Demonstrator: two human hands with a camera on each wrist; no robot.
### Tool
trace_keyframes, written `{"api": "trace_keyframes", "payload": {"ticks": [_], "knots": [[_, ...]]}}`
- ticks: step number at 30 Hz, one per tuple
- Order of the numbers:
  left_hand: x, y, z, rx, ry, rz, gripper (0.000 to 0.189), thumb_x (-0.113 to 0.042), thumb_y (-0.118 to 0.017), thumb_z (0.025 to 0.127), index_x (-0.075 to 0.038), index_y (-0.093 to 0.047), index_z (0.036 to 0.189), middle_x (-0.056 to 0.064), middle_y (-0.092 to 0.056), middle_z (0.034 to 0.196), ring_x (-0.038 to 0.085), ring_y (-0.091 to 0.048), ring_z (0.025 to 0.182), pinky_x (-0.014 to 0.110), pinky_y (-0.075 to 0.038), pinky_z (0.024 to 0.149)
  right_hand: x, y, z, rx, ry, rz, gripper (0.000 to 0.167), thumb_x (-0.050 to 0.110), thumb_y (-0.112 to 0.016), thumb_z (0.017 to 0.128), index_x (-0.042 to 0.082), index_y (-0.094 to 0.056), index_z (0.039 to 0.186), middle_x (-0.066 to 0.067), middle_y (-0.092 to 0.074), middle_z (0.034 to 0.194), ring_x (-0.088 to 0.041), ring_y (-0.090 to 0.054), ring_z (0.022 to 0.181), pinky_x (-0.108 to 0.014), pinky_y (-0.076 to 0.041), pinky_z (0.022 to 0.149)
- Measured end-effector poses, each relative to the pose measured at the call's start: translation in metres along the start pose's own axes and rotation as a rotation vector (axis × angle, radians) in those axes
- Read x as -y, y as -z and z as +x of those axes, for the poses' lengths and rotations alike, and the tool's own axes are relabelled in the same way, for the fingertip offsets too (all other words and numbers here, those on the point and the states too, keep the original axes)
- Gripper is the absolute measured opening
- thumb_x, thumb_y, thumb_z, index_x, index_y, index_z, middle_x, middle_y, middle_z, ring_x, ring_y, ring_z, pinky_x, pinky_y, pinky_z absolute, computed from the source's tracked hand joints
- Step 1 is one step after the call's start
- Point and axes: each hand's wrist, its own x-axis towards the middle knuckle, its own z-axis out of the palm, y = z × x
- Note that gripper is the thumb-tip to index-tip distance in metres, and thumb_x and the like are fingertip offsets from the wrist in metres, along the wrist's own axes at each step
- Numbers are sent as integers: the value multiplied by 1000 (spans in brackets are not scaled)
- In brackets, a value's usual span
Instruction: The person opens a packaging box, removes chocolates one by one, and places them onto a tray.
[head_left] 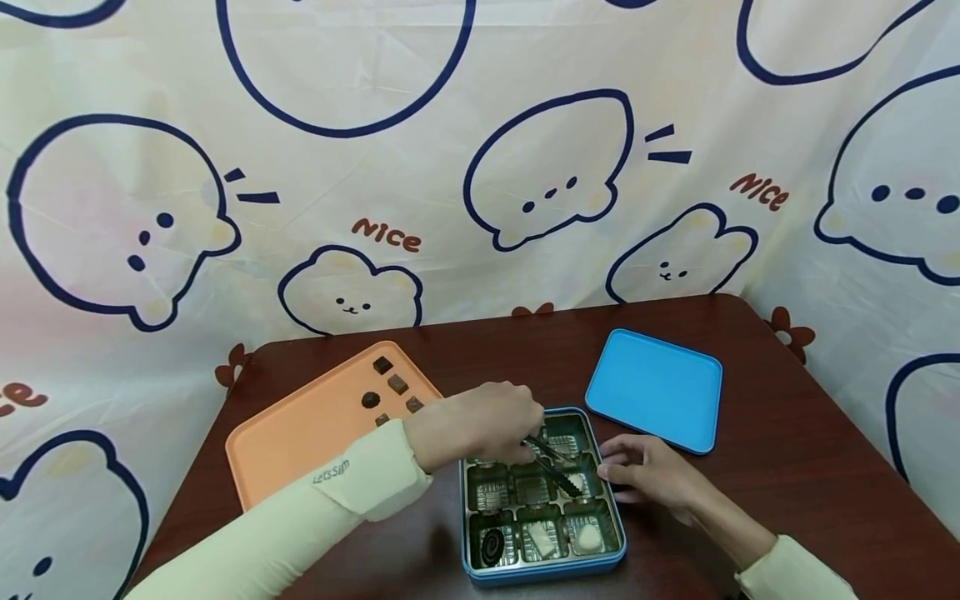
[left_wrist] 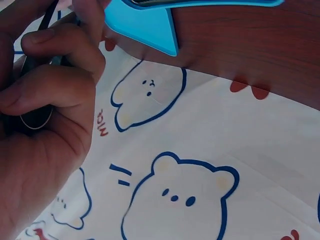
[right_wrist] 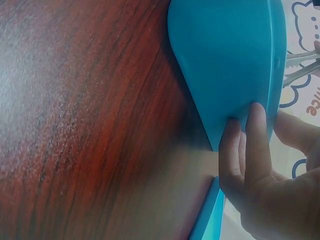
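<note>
Reaching into the blue box (head_left: 546,572), the dark tongs (head_left: 561,478) sloped down to the right-hand compartment of the middle row, their tips at or just beside a small white piece (head_left: 577,481); whether they pinched it, I could not tell. The left hand (head_left: 483,421) gripped the tongs. From the head, mostly its back showed; the left wrist view added curled fingers and a smooth, rounded handle end. The right hand (head_left: 648,471) lay relaxed at the box's right side. Only the right wrist view showed its extended fingers against the smooth outer wall, with a toothed tong edge beyond the rim. The head view alone looked inside: shiny, ribbed compartments, the near row holding a dark ridged oval (head_left: 492,547), a flat white piece (head_left: 542,540) and a rounded white piece (head_left: 588,537). Behind and right lay a flat blue tray-like lid (head_left: 654,390); to the left, a matte orange tray (head_left: 300,442) carried small brown pieces (head_left: 397,383), blocky and round. Beneath ran the reddish-brown, wood-grained table (head_left: 780,450); beyond hung creased printed cloth (head_left: 540,50).
</note>
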Motion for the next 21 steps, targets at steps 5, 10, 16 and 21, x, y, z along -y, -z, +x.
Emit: {"api": "trace_keyframes", "payload": {"ticks": [5,10,16,21], "knots": [[-12,3,4,-12,22,95,28,-31,-72,93,-20,-61,69,-4,-47,58,7,-44,47,20,-34,48,0,1,1,0,1,1,48,12,-68,94,-10,-50,133,-18,-61,111,-20,-67,92,-42,-59,77],[-22,4,8,11,43,165,32,-28,-68,95,-20,-55,67,-4,-43,59,8,-39,48,22,-31,47,0,2,0,1,2,-5,48,14,-68,94,-10,-50,133,-18,-61,112,-20,-67,92,-42,-59,77],[-26,0,12,-8,49,185,35,-21,-64,97,-19,-54,64,-4,-41,57,8,-36,46,22,-27,45,0,1,-1,5,1,-3,48,13,-68,95,-10,-50,133,-17,-61,111,-20,-67,92,-42,-59,78],[-28,-4,14,-40,27,219,27,-19,-64,97,-19,-64,70,-3,-45,58,8,-40,49,21,-29,45,1,2,0,8,4,-4,48,13,-67,95,-10,-50,134,-17,-62,110,-19,-67,92,-41,-59,77]]}}
